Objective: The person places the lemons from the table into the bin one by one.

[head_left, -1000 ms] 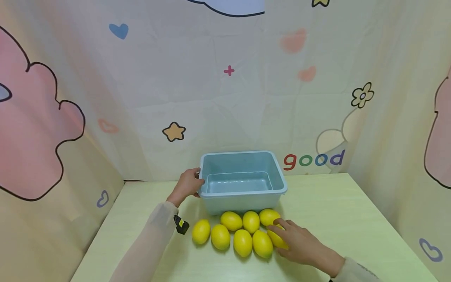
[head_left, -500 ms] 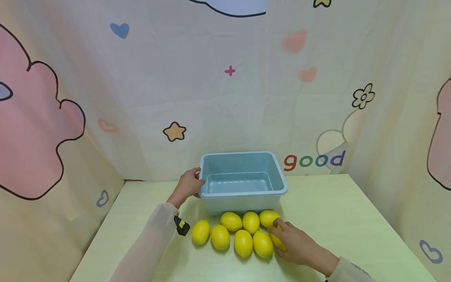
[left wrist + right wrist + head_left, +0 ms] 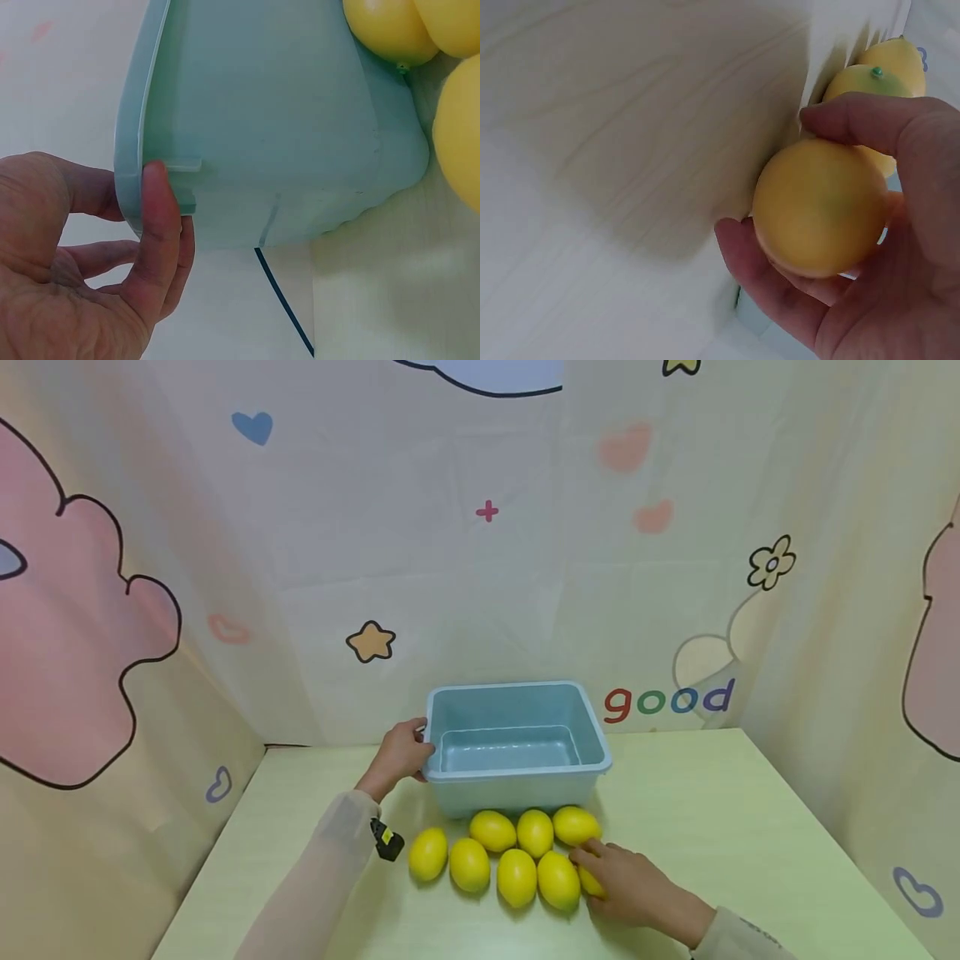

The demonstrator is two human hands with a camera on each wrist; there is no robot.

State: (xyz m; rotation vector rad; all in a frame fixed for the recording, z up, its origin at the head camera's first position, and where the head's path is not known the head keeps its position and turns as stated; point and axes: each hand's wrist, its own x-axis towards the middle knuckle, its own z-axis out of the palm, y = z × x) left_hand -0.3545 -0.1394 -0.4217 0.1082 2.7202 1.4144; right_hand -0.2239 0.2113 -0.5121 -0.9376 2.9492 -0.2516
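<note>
Right hand (image 3: pixel 637 885) on a lemon (image 3: pixel 819 206), left hand (image 3: pixel 399 752) on the pale blue bin (image 3: pixel 517 792), as I saw it over the feed.
I had the right thumb and fingers clamped round the lemon at the right end of the front row; I could not tell whether it touched the desk (image 3: pixel 697 810). The left thumb and fingers pinched the bin's rim at its left end. Seven other lemons (image 3: pixel 517 878) lay on the desk in front of the bin, three in the back row and four in the front. Behind everything hung a printed backdrop (image 3: pixel 517 602) reading "good".
</note>
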